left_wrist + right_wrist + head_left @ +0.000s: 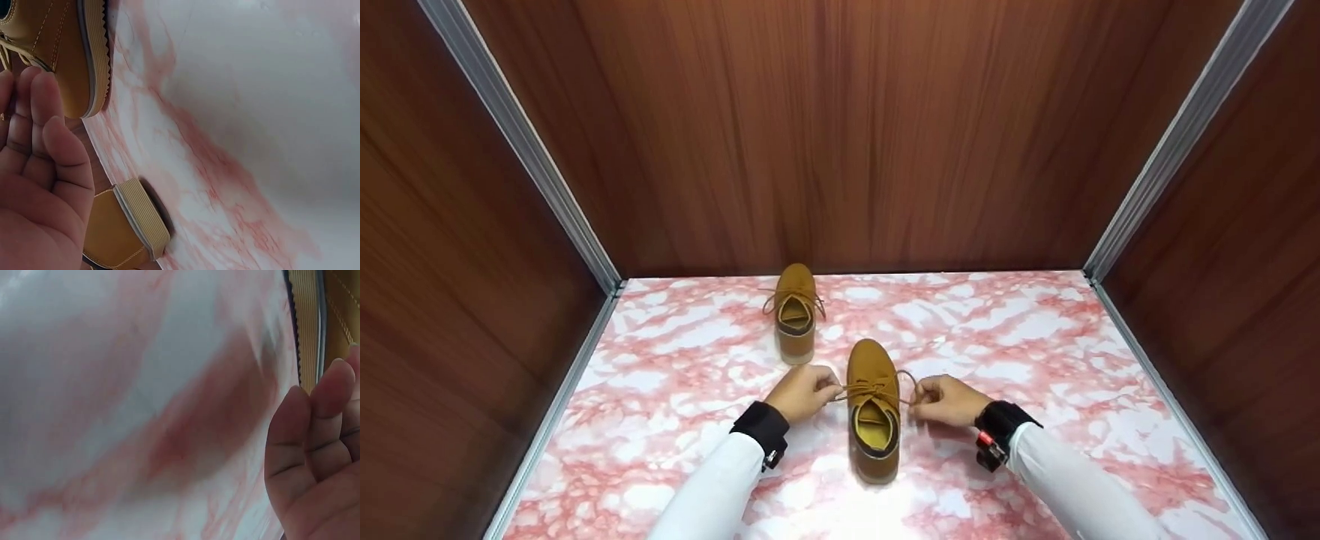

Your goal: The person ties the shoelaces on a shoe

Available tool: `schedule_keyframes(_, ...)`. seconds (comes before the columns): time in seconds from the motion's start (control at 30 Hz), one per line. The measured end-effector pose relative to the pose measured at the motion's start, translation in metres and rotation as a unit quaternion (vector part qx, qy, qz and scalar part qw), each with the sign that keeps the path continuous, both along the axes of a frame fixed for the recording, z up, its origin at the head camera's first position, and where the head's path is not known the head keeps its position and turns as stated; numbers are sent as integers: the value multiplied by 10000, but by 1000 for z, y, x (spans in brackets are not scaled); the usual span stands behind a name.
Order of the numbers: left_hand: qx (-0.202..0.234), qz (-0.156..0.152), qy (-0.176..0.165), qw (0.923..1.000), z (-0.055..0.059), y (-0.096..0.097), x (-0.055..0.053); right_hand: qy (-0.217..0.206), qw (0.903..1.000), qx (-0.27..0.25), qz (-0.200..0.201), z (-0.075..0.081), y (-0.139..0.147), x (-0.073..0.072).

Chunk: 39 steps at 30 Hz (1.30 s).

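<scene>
A tan lace-up shoe (871, 360) stands upright on the table, toe pointing away from me, with its laces (877, 390) crossed over the front. On its left side my left hand (804, 391) pinches one side of the lace. To its right, my right hand (949, 400) pinches the other side, where a curved loop of lace rises. The left wrist view shows the left palm and curled fingers beside the shoe's sole (97, 50). In the right wrist view the fingers lie close to the sole's edge (306, 332); the lace is hidden there.
A second tan shoe (796, 341) stands farther back on the left, its laces lying out to both sides. Brown wood-grain panels (840, 135) with metal corner rails (532, 150) enclose the red-and-white marbled tabletop (1020, 330) at the back and sides.
</scene>
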<state>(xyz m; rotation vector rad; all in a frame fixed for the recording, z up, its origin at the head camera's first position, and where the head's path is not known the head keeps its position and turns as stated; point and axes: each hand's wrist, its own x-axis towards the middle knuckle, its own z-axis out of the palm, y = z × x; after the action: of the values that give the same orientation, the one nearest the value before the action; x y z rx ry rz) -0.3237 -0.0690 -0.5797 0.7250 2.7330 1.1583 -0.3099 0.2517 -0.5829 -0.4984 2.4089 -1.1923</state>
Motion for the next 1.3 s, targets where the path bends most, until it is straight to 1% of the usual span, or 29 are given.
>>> schedule_keyframes(0.1,83,47,-91,9999,0,1,0,62,9996,-241,158,-2,-7,1)
schedule_keyframes(0.2,191,71,-146,9997,1,1,0,78,9986,-510,151,-4,-16,3)
schedule_keyframes(0.27,258,89,-194,9994,2,1,0,135,9982,-574,142,-5,-20,3)
schedule_keyframes(0.4,305,114,-268,9991,2,0,0,249,9986,-429,157,-6,-24,4)
schedule_keyframes(0.57,339,139,-299,9989,2,0,-1,239,9988,-254,329,-6,-24,2)
schedule_keyframes(0.73,379,183,-286,9987,1,0,-2,247,9989,-92,387,-2,-16,1)
schedule_keyframes(0.9,378,204,-281,9987,2,1,-2,245,9989,26,411,0,-5,2)
schedule_keyframes(1.1,437,94,-281,9986,5,6,0,149,9987,101,473,-2,1,3)
schedule_keyframes(1.17,445,52,-250,9987,6,8,1,112,9992,89,373,-2,-1,2)
schedule_keyframes(1.3,393,80,-225,9989,9,11,1,-40,9997,-203,93,-3,-6,-1)
